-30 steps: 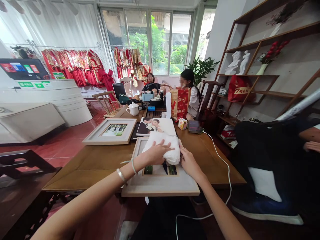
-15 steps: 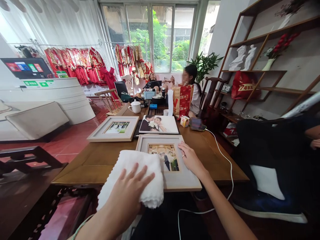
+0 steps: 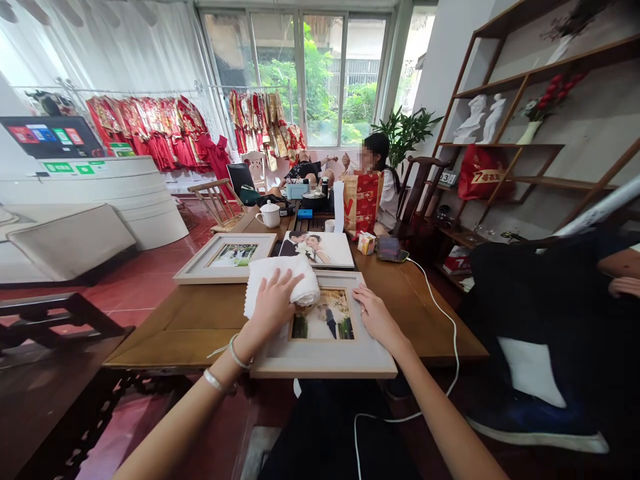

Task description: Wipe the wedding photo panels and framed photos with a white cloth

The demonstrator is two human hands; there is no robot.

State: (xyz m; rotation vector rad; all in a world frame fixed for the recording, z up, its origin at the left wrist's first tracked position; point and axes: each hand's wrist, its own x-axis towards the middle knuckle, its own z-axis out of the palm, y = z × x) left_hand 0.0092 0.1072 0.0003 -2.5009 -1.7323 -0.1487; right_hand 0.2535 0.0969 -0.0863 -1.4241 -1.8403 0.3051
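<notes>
A picture frame [image 3: 325, 365] with a pale border and a wedding photo lies before me, its near side reaching past the table's front edge. My left hand [image 3: 273, 300] presses a folded white towel [image 3: 305, 283] onto the frame's far left corner, fingers spread over the cloth. Along the frame's right side, my right hand [image 3: 375, 317] holds the edge, fingertips resting on the border and a ring on one finger. Another framed photo [image 3: 200, 268] lies behind to the left. Beside it is an unframed wedding picture [image 3: 330, 250], its near left part covered by the towel.
On the wooden table [image 3: 190, 327] stand a lidded white cup [image 3: 269, 215], a red paper bag [image 3: 365, 203], a small box [image 3: 367, 243] and a phone [image 3: 391, 249] with a white cable [image 3: 453, 320]. People sit at the far end. Another person's dark clothing [image 3: 530, 287] is at right.
My left hand has moved the towel away from me, from the frame's near left side to its far left corner. The frame has shifted slightly left; my right hand stays on its edge.
</notes>
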